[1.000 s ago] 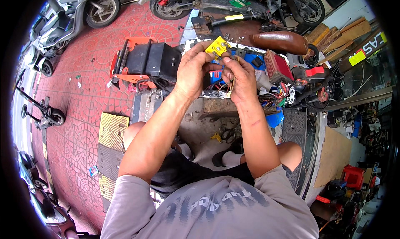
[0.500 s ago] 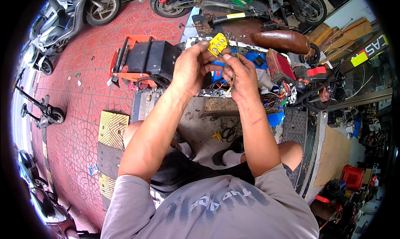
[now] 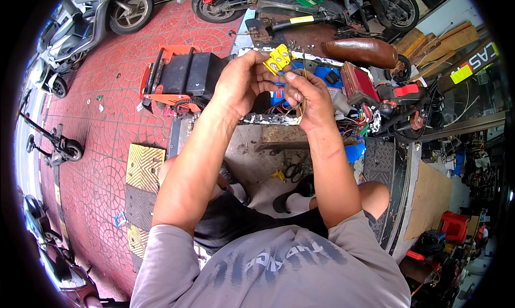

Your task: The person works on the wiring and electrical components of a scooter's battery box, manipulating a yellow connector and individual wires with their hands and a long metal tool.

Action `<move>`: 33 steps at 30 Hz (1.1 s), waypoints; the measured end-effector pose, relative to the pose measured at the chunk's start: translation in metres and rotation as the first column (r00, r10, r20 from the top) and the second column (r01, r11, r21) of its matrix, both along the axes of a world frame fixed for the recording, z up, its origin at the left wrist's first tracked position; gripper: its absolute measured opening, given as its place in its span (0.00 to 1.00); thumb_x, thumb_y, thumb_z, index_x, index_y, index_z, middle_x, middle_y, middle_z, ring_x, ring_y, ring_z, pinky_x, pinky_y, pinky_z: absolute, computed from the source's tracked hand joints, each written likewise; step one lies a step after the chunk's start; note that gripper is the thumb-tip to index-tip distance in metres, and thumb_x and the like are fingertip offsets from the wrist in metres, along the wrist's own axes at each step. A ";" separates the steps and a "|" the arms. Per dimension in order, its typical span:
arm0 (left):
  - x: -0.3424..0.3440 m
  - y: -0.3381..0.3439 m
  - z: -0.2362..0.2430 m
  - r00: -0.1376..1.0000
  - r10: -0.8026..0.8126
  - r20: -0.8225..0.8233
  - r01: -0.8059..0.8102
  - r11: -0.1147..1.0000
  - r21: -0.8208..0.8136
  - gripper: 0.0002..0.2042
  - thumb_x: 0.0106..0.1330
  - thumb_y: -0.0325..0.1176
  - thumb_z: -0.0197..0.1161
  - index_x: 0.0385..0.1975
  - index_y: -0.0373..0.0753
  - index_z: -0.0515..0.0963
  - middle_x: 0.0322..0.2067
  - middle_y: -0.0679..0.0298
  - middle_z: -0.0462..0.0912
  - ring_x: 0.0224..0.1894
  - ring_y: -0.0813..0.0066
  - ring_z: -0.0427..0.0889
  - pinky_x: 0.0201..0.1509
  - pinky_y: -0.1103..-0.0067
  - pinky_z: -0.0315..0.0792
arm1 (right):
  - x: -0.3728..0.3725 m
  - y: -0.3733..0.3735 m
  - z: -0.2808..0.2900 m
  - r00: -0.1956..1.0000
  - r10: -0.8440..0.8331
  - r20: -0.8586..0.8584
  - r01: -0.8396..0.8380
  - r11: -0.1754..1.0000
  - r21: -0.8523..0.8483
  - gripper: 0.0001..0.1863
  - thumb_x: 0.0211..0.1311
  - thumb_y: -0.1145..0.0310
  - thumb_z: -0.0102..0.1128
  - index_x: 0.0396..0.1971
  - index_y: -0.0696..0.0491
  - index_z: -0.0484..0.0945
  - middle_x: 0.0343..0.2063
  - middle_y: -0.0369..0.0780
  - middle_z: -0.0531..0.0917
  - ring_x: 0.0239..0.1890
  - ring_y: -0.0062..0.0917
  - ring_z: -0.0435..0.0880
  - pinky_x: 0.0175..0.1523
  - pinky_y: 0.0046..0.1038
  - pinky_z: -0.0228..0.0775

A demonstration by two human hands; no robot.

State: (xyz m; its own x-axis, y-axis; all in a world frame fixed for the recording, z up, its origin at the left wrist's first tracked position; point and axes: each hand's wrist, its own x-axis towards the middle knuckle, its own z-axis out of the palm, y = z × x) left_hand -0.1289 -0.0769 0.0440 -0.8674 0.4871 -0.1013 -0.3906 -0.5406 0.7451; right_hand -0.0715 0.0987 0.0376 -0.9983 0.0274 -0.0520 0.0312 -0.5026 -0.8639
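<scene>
A yellow block with several round metallic spots (image 3: pixel 277 60) is gripped at its left edge by my left hand (image 3: pixel 240 82), its other fingers loosely curled below. My right hand (image 3: pixel 311 96) pinches thin wires (image 3: pixel 301 108) between thumb and fingers, just right of the block. A pale tip hangs at the lower end of the wires. Both hands are raised over an open, white-edged scooter deck (image 3: pixel 265 118), where a blue battery pack (image 3: pixel 324 75) shows behind my right hand. Whether the wires join the block cannot be made out.
A black box in an orange frame (image 3: pixel 188 74) stands to the left. A dark red block (image 3: pixel 358 82) and tangled wires (image 3: pixel 365 114) lie to the right. Below are a wooden block (image 3: pixel 281 136), scissors (image 3: pixel 294 172) and a small yellow piece (image 3: pixel 278 175). Parked motorbikes (image 3: pixel 131 10) stand beyond.
My left hand and the yellow block have shifted slightly left, and the block has tilted a little. My right hand keeps the wires, its thumb a bit farther from the block.
</scene>
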 end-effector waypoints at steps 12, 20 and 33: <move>0.000 0.003 0.003 0.999 0.013 -0.039 -0.009 0.995 0.102 0.14 0.76 0.30 0.59 0.54 0.29 0.78 0.45 0.52 0.88 0.43 0.62 0.88 0.52 0.67 0.82 | 0.006 0.002 -0.004 0.999 -0.006 -0.043 0.004 0.999 -0.052 0.06 0.68 0.70 0.69 0.35 0.57 0.83 0.21 0.28 0.76 0.21 0.09 0.69 0.28 0.16 0.61; -0.001 0.006 -0.002 0.998 -0.026 0.050 0.024 0.998 0.055 0.14 0.77 0.35 0.56 0.54 0.33 0.79 0.45 0.53 0.88 0.38 0.65 0.88 0.46 0.70 0.82 | 0.003 0.011 -0.006 0.998 0.051 0.023 -0.047 0.987 -0.155 0.05 0.67 0.71 0.69 0.33 0.56 0.82 0.21 0.29 0.77 0.22 0.11 0.71 0.28 0.18 0.62; 0.011 -0.005 0.021 0.999 0.042 -0.004 -0.043 0.993 -0.110 0.16 0.81 0.38 0.54 0.47 0.30 0.82 0.37 0.57 0.88 0.28 0.75 0.87 0.31 0.80 0.83 | 0.014 -0.033 -0.010 0.921 -0.267 -0.282 0.352 0.882 0.312 0.05 0.67 0.73 0.69 0.33 0.56 0.81 0.23 0.29 0.79 0.23 0.10 0.72 0.28 0.18 0.63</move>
